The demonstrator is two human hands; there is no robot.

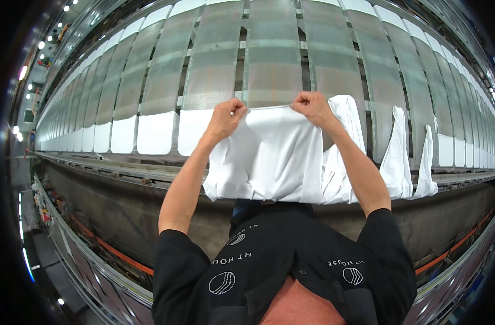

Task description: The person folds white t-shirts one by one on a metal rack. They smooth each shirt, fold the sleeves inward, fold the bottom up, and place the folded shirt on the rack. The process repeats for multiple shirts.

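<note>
My left hand (228, 118) and my right hand (312, 109) pinch the upper edge of a white fabric piece (272, 146), which hangs stretched between them. Its lower part drops in folds near my waist. Under and beyond it lies a long greenish flat board (274, 57), one in a row of similar boards. Close to my right forearm, more white fabric (347, 109) lies bunched over the neighbouring board. Two narrow peaks of white cloth (397, 162) stand further right. On the left, a board end (157, 132) is covered smoothly with white fabric.
Boards with white-covered ends curve away to both sides. A metal rail (125, 168) runs along their near edge, with a dark floor strip (109, 195) below. Behind me are metal racks (97, 284) with orange beams (113, 250). Lights shine at the far left.
</note>
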